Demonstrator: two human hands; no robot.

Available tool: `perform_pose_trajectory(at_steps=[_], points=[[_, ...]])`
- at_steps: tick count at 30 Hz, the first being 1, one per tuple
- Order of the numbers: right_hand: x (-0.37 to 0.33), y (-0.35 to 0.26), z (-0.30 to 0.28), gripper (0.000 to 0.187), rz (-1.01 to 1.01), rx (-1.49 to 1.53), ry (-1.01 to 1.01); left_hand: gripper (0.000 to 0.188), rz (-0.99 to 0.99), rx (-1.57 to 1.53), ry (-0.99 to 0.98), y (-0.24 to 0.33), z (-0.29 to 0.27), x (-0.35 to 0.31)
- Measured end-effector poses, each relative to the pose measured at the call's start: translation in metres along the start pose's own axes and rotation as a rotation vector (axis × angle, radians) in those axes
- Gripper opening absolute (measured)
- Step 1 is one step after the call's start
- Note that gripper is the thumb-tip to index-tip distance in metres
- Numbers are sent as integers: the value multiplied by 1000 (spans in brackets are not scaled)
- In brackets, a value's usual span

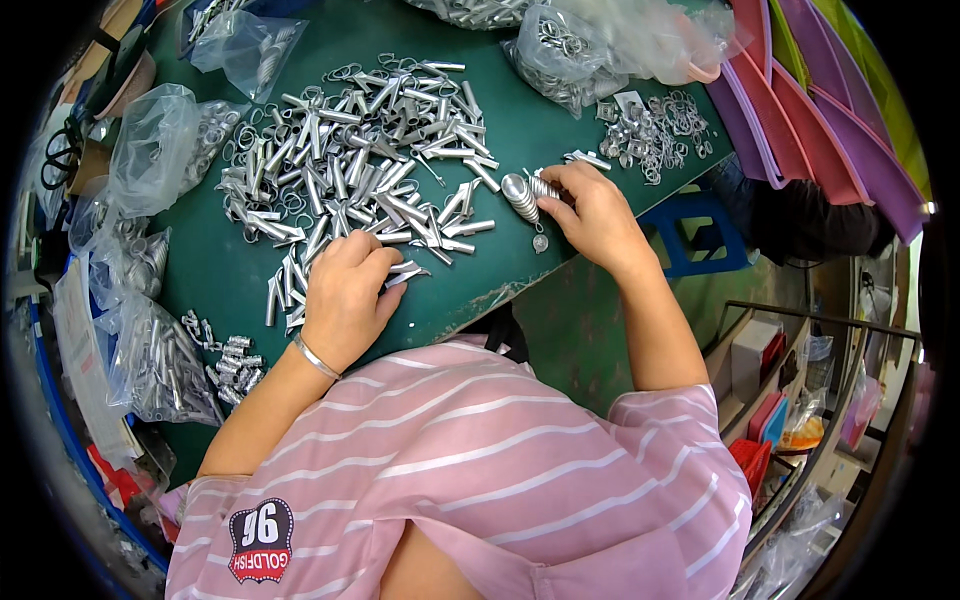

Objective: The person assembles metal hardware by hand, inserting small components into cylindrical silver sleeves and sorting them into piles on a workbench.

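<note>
My right hand [592, 212] is closed at the table's front edge, its thumb and fingers around a row of nested, shiny silver oval pieces [518, 194]. A small round metal disc [540, 243] lies just below that row. My left hand [345, 290] rests at the near side of a large heap of silver metal tubes [350, 170], many with flat tabs and split rings. Its fingers are curled, and a tabbed silver tube [404, 273] shows between thumb and forefinger. Parts of the fingers are hidden from view.
Small silver rings and charms [655, 135] are spread at the right. Clear bags of metal parts [165, 365] line the left side, with short cylinders [238, 368] beside them. Colourful plastic bins [800, 110] stand at the far right, near a blue stool [700, 235].
</note>
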State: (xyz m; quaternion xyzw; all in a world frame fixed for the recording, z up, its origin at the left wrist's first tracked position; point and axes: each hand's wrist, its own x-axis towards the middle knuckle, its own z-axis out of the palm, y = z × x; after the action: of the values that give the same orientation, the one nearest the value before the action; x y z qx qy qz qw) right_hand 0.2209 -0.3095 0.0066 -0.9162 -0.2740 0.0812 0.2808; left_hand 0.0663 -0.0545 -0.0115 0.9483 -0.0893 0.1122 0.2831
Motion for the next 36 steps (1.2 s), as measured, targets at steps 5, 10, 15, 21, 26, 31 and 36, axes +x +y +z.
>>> perform_pose_trajectory(at_steps=[5, 10, 15, 21, 26, 31, 36], points=[[-6, 4, 5, 30, -64, -50, 52, 31, 2, 0, 0, 0, -1, 1], [-3, 13, 1, 32, -4, 220, 202, 31, 12, 2, 15, -1, 1, 0], [13, 12, -3, 35, -15, 222, 481, 30, 3, 7, 23, 0, 1, 0], [30, 37, 24, 31, -197, -66, 379, 32, 6, -7, 12, -1, 0, 0], [25, 25, 15, 29, -322, -123, 398, 32, -2, -1, 10, 0, 1, 0], [2, 2, 32, 38, -280, -84, 185, 33, -21, 7, -2, -1, 2, 0], [-11, -18, 24, 35, -253, 211, 239, 31, -72, -157, 44, 1, -2, -1]])
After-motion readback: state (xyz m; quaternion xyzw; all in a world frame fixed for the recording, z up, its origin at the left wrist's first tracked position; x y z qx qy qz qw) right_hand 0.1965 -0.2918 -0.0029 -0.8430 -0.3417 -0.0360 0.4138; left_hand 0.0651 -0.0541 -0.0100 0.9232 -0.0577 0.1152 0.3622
